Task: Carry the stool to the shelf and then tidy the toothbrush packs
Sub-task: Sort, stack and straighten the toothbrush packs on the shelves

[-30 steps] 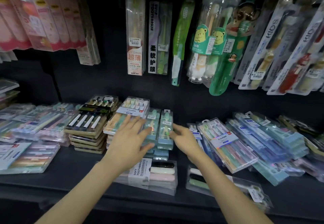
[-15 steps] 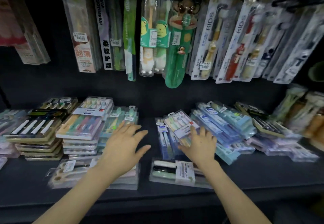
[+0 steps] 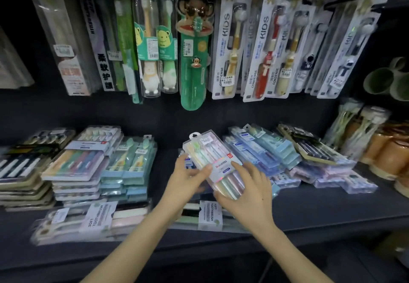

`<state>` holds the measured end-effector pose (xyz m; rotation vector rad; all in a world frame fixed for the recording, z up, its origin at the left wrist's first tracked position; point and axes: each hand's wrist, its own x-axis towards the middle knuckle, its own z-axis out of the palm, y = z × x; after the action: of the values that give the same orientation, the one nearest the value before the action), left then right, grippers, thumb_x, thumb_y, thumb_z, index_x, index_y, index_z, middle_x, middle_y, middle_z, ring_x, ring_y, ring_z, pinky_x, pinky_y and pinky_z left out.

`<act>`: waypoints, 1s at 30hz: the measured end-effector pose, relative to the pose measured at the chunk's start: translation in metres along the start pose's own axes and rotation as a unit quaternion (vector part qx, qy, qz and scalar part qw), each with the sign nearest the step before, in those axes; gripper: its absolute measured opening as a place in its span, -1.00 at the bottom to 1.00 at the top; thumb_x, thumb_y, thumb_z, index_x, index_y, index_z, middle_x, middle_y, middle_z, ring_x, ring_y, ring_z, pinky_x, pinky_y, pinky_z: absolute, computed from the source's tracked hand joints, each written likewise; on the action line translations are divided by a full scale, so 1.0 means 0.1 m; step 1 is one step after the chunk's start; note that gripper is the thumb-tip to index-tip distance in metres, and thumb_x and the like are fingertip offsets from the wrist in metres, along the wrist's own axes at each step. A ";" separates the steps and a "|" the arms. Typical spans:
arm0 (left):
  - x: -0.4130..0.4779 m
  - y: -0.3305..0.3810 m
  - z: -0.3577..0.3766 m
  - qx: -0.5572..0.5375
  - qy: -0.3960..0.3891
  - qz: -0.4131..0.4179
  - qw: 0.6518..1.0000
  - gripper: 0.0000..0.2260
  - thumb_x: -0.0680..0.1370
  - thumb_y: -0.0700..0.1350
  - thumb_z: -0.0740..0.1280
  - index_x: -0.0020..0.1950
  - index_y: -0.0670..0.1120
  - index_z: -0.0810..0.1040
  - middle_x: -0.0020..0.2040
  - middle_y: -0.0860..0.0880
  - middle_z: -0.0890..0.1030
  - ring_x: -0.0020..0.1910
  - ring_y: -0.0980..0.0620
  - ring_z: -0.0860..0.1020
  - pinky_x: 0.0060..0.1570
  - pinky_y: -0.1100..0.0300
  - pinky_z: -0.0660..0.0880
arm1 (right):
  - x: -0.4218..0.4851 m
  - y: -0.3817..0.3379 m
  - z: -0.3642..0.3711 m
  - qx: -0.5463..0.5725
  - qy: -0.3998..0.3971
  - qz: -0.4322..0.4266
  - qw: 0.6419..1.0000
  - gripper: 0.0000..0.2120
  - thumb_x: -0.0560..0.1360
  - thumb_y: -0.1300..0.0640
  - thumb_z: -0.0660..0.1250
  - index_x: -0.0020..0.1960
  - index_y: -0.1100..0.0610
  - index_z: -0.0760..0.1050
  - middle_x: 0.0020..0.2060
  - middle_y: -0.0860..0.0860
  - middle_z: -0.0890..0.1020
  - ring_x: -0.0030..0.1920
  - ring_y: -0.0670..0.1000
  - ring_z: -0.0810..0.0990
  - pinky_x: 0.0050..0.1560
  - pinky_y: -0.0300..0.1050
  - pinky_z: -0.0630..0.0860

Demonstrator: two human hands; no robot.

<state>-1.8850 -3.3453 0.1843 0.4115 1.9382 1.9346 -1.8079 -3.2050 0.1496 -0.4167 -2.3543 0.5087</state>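
Left hand (image 3: 186, 181) pinches the near left edge of the pastel pack (image 3: 212, 161), thumb on its clear face and the other fingers at its side and beneath. The right hand (image 3: 247, 194) wraps round the pack's near end, forefinger lying along the top. Held this way at two points, the pack appears raised off the shelf (image 3: 332, 205) and tilted, its hang tab pointing away and to the left. I judge that the two-handed hold is for turning it square before it goes onto a pile.

The neat piles stand to the left: the pastel stack (image 3: 75, 165) of like packs, the teal stack (image 3: 130, 165) just beside it and a dark stack (image 3: 20, 172) further out. To the right the blue packs (image 3: 261, 150) lie fanned and overlapping, and these probably need squaring next. The stool is not in view.

Bare shelf shows between the teal stack and the blue packs, behind the hands, and again at the front right. A soft-toothbrush pack (image 3: 208, 215) lies under the wrists close to the shelf's front edge, where a careless sweep could push it off. The hanging kids packs (image 3: 232, 46) hang well above the lying stock, so lifting is unhindered
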 end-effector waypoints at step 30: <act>-0.38 0.10 -2.60 0.518 0.183 0.146 0.823 -0.38 0.50 0.29 -0.06 0.41 0.02 0.41 0.41 0.01 0.40 0.37 -0.01 0.37 0.26 0.18 0.25 | 0.61 -2.61 1.29 0.148 -0.246 0.123 0.950 -0.65 0.51 -0.18 0.23 -0.04 0.12 0.51 -0.11 0.02 0.61 -0.09 0.10 0.57 -0.22 -0.14 0.38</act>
<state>-1.9701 -3.5936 0.1930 0.6653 3.2517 0.9128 -1.9799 -3.4383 0.2150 -0.4869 -2.6441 1.1842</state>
